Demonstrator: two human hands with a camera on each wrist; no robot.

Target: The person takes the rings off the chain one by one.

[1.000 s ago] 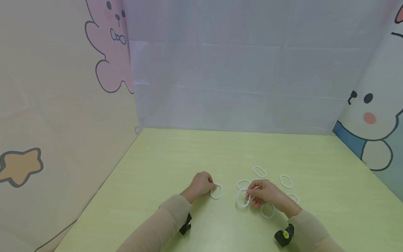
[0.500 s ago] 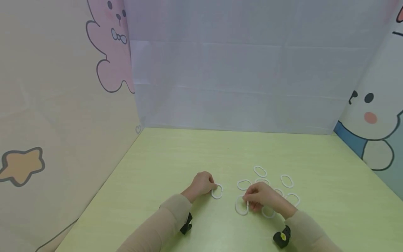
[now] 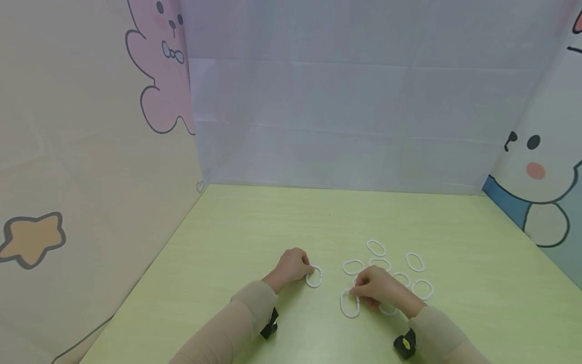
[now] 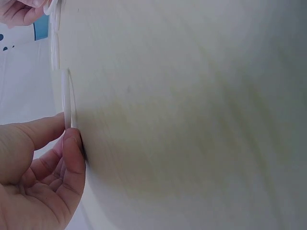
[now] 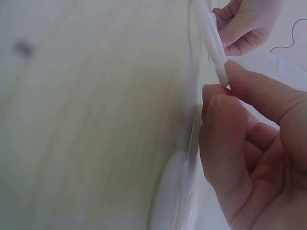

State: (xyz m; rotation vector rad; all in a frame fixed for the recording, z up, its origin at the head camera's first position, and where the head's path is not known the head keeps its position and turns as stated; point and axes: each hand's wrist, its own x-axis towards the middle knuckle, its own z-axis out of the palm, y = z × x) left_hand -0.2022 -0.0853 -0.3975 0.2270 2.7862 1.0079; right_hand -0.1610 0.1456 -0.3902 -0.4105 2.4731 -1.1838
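My left hand (image 3: 291, 265) pinches a thin white oval ring (image 3: 321, 279) between thumb and forefinger, just over the table or touching it. In the left wrist view this ring (image 4: 66, 98) stands nearly edge-on at the fingertips. To the right, my right hand (image 3: 382, 287) pinches another white oval ring (image 3: 342, 303) at its upper right edge, low by the tabletop. The right wrist view shows that ring (image 5: 211, 33) between thumb and forefinger. Around and partly under the right hand lie several similar rings, among them one white ring (image 3: 344, 267) just beyond the fingers.
More loose white rings lie behind and right of the right hand, including a far ring (image 3: 384, 251) and a right-hand ring (image 3: 423, 265). The pale green table (image 3: 254, 217) meets a plain light backdrop (image 3: 300, 126). Cartoon-printed sheets hang at both sides.
My right hand has drawn its ring slightly nearer to me and lower, away from the other rings, uncovering some of them. The left hand with its ring stays in place.
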